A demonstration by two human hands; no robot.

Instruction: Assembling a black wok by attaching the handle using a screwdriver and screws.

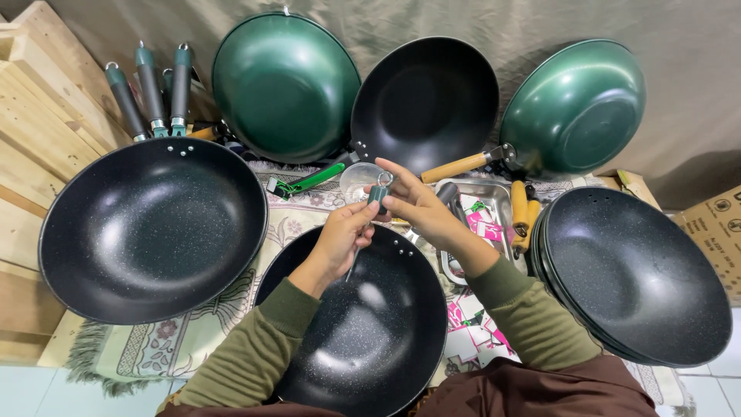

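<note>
- Handle: a short green pan handle with a metal ring at its top end, held upright in the air above the far rim of the near pan, between both hands.
- Right hand: thumb and fingers pinch the handle at its upper part, near the ring; the index finger points out to the left above it.
- Left hand: fingertips close on the handle's lower end; a thin metal rod, seemingly a screwdriver, hangs from this hand over the pan's bowl, though its grip is partly hidden.
- Near pan: black speckled bowl with two rivet holes near the rim, no handle fitted.
- Risk, judged: the handle is small and held by fingertips only; a slip would drop it into the pan, and the rod's tip could scratch the coating.
- Cup: a clear container just behind the hands; a stray knuckle could tip it.
- Tray: metal, right of the hands, holding pink packets and wooden handles.
- Surround: a large black pan at left, stacked pans at right, green pans propped behind, all on a patterned mat.
</note>
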